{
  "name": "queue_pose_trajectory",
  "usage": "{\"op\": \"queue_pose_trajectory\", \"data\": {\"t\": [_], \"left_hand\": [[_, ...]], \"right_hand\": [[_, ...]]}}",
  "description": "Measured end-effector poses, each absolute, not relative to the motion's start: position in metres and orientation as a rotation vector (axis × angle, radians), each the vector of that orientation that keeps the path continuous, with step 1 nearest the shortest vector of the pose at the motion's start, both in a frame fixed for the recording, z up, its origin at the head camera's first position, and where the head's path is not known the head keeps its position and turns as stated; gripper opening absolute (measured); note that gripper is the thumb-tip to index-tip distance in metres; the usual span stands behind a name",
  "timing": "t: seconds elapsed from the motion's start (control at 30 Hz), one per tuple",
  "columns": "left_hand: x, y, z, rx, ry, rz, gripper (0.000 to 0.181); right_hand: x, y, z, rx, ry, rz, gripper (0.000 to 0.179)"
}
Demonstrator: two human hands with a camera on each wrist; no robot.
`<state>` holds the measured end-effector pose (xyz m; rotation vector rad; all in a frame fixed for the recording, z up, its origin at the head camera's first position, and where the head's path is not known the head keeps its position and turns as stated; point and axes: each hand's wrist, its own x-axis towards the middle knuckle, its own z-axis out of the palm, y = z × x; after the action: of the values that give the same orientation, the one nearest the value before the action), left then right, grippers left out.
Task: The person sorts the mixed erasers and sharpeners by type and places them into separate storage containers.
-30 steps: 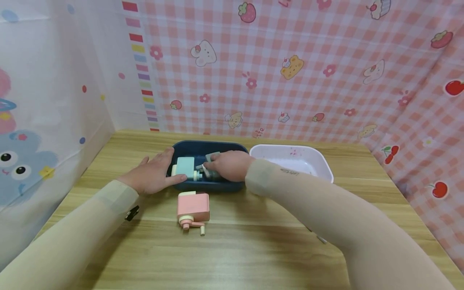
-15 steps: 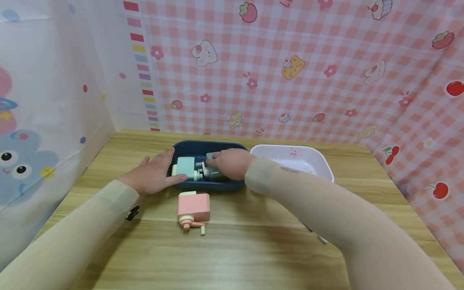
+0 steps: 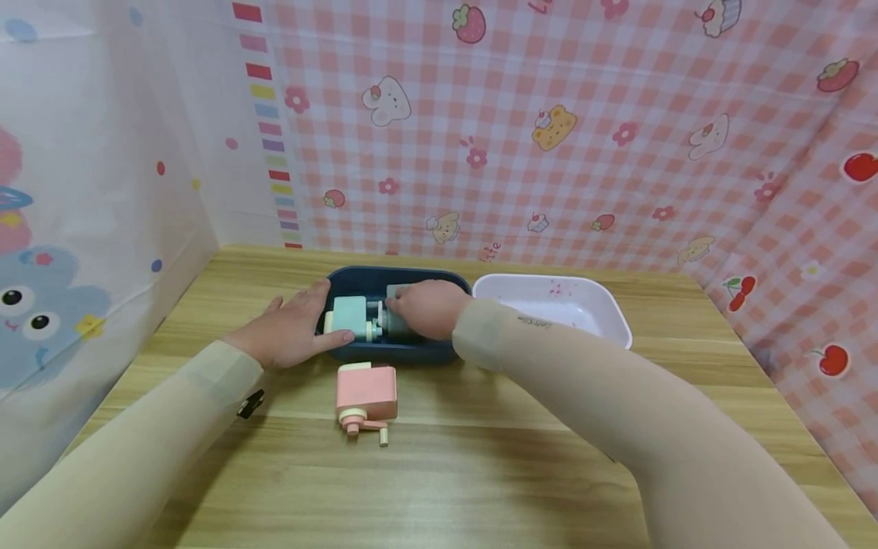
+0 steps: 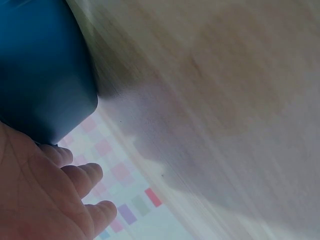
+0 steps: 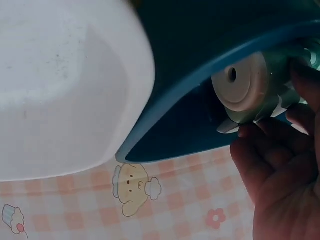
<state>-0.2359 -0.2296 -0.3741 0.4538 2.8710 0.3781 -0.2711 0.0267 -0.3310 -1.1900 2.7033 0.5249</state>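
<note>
A dark blue basin [image 3: 391, 352] stands toward the back of the table. Inside it, on the left, lies a mint crank pencil sharpener [image 3: 350, 317]. My right hand [image 3: 432, 309] reaches into the basin's right half and grips a dark green pencil sharpener [image 3: 399, 328]; its round pale end shows in the right wrist view, with fingers curled along its side. My left hand [image 3: 288, 328] rests against the basin's left end, fingers extended outside the wall and thumb over the front rim beside the mint sharpener. A pink crank pencil sharpener [image 3: 366, 390] lies on the table in front.
To the right of the basin sits a white tray [image 3: 620, 324], partly behind my right forearm. A small black clip-like piece [image 3: 250, 404] shows beside my left forearm. Patterned cloth [image 3: 480, 114] hangs behind the table and along both sides.
My right hand has shifted slightly left in the basin and turned the dark green sharpener, so its crank now faces the mint one. The left hand has stayed in place.
</note>
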Motion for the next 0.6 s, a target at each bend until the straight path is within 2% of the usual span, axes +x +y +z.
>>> {"op": "queue_pose_trajectory", "data": {"t": [0.23, 0.6], "left_hand": [[-0.2347, -0.2291, -0.3728, 0.459, 2.871, 0.374, 0.118], [-0.2356, -0.2293, -0.3741, 0.463, 2.874, 0.378, 0.119]], "right_hand": [[-0.2668, 0.0334, -0.3295, -1.15, 2.611, 0.521, 0.063], [-0.2625, 0.0314, -0.3309, -1.064, 2.601, 0.454, 0.06]]}}
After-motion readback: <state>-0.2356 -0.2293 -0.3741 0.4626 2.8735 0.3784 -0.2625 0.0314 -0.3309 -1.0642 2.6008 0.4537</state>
